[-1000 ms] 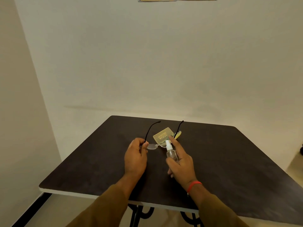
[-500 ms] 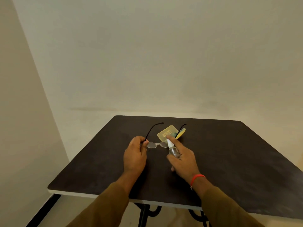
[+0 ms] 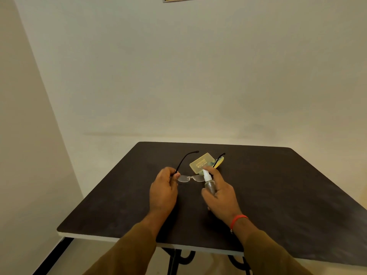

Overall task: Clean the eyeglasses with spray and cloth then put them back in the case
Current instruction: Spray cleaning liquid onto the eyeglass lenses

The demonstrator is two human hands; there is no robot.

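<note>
Right hand (image 3: 220, 192) has brought the small clear spray bottle (image 3: 209, 182) w/ white nozzle closer to the rimless black-armed eyeglasses (image 3: 190, 178), pinched in left hand (image 3: 163, 192) just before the yellowish case (image 3: 200, 162); spraying stage, wiping & casing left

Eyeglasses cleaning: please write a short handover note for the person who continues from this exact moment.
Left hand: shut on the eyeglasses at the hinge, arms unfolded, above the table.
Right hand: shut on the spray bottle, index finger on the nozzle, aimed at a lens.
Yellow case lies beyond the glasses, with something yellow beside it.
Done: glasses out of the case.
Left: spray, wipe, return to case.
</note>
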